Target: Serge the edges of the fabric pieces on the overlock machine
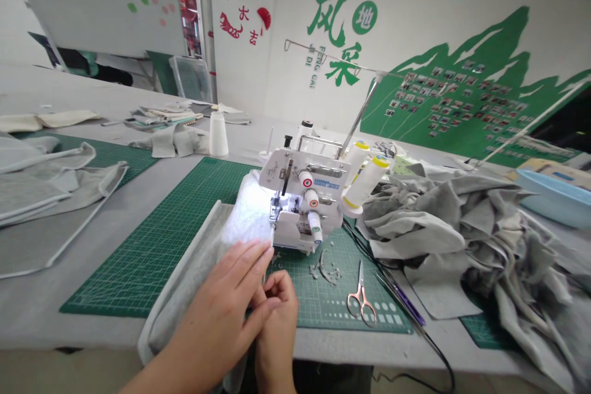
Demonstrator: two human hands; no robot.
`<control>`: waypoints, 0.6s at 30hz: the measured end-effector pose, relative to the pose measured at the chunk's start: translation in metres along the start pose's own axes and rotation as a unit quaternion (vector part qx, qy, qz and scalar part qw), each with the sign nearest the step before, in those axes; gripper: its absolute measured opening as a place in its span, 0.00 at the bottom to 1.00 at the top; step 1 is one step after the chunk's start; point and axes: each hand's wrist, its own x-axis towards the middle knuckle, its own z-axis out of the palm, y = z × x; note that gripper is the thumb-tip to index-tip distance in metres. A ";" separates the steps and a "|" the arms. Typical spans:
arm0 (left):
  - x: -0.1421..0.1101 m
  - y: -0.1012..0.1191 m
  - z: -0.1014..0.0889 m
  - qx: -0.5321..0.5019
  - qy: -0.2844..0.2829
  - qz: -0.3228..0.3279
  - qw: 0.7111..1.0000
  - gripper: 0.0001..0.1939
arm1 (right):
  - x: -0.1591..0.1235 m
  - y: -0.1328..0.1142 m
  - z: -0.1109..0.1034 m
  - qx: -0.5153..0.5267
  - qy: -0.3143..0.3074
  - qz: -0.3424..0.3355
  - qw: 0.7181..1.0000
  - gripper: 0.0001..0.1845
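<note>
My left hand [217,298] lies open on the grey fabric [184,277], which runs ahead of my hands into the serger [300,197]. My right hand [277,326] is curled closed, perhaps pinching the edge. Scissors [361,295] lie to their right on the mat [152,258].

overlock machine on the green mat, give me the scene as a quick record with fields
left hand: left hand lying on grey fabric, fingertips close to the machine
right hand: right hand curled, against the left hand's fingers
machine: white overlock machine, fabric reaching its presser foot
mat: green cutting mat under the machine
on mat: rose-gold scissors, thread scraps
right side: heap of grey fabric
</note>
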 end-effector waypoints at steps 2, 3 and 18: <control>-0.001 -0.001 0.002 -0.003 -0.002 -0.006 1.000 0.30 | 0.000 -0.001 -0.002 0.014 -0.014 0.017 1.000 0.14; -0.001 -0.001 0.002 -0.003 -0.001 -0.008 1.000 0.29 | 0.000 -0.002 -0.003 0.008 -0.031 0.023 0.999 0.11; 0.002 -0.020 -0.006 -0.027 0.004 0.013 1.000 0.25 | -0.015 -0.015 -0.013 0.174 -0.091 0.139 0.971 0.19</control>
